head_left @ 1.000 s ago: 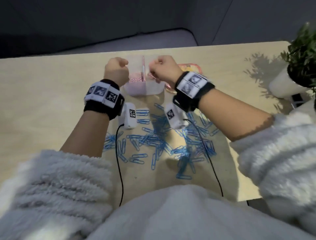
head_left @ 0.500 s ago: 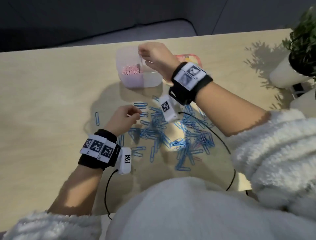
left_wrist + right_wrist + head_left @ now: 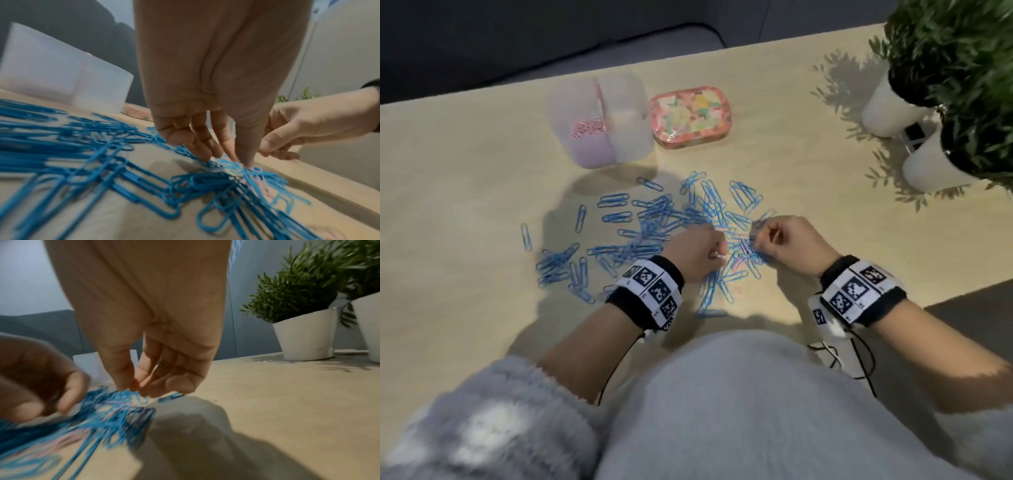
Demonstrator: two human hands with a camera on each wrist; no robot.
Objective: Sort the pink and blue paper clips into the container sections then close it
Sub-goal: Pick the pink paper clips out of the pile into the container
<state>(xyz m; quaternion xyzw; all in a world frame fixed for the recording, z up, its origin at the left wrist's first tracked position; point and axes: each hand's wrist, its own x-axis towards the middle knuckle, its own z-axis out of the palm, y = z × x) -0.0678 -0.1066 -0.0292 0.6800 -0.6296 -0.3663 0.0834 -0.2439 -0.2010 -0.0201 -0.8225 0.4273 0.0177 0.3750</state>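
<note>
Paper clips: blue paper clips [image 3: 654, 233] lie scattered in a loose heap on the table [image 3: 465, 171], with a few pink paper clips [image 3: 258, 182] tangled in near the hands.
Container: the translucent container [image 3: 599, 120] stands open at the far side of the heap, well apart from both hands; its left section holds pink clips, its right section looks empty.
Lid: the flowered lid [image 3: 691, 116] lies just beside the container, on its right.
Left hand: the left hand [image 3: 695, 253] points down into the heap, fingertips [image 3: 205, 154] touching the clips, thumb and forefinger drawn narrow; whether a clip is already caught between them I cannot tell.
Right hand: the right hand [image 3: 791, 243] hovers at the heap's right edge, thumb and forefinger tips nearly together just above the clips; I cannot tell whether it holds anything.
Step in hand: most likely picking the last pink clips out of the blue.
How to do it well: spread the tangle flat first, so that pink shows clearly; pinch one pink clip by its loop and lift it slowly.
Watch for: blue clips hooked on and riding along; shake them free over the heap, not over the container.
Then: pink to the left section, blue to the right.
</note>
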